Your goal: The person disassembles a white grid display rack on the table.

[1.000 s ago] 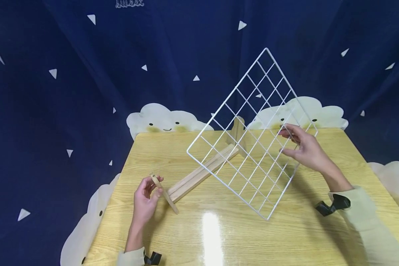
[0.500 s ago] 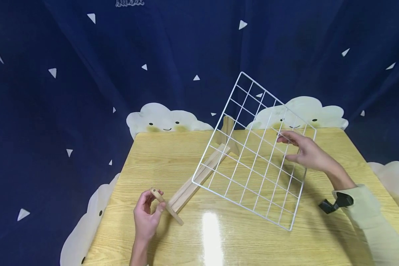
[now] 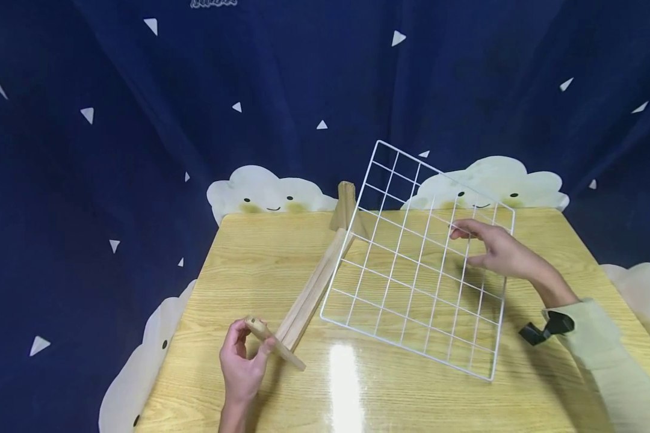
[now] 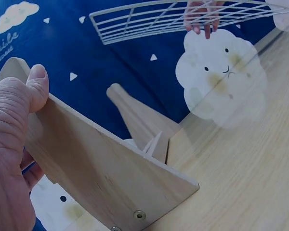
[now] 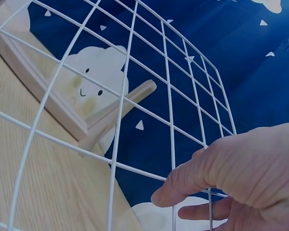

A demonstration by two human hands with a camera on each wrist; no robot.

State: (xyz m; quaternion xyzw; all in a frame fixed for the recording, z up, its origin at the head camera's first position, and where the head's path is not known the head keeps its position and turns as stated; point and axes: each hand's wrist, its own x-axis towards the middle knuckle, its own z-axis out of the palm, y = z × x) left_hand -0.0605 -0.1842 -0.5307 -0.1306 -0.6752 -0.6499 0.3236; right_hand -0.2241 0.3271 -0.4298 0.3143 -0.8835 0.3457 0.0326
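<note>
A wooden stand with two parallel rails (image 3: 315, 284) lies slantwise across the table. My left hand (image 3: 242, 368) pinches its near end panel (image 4: 96, 154) by the narrow top, with the thumb on one face. Screw heads (image 4: 139, 215) show low on that panel. The far end panel (image 3: 346, 204) stands upright near the table's back edge. My right hand (image 3: 495, 248) holds a white wire grid panel (image 5: 111, 162) by its right side, the thumb on one face and fingers behind. The grid is tilted, and its left edge overlaps the rails in the head view.
The wooden table (image 3: 411, 403) ends at the back against a dark blue curtain (image 3: 281, 72) printed with white triangles and smiling clouds. A bright light reflection lies on the tabletop near the front.
The grid has turned counterclockwise in the head view, its top corner coming down and left. The stand has swung round, its near end towards me and its far end left.
</note>
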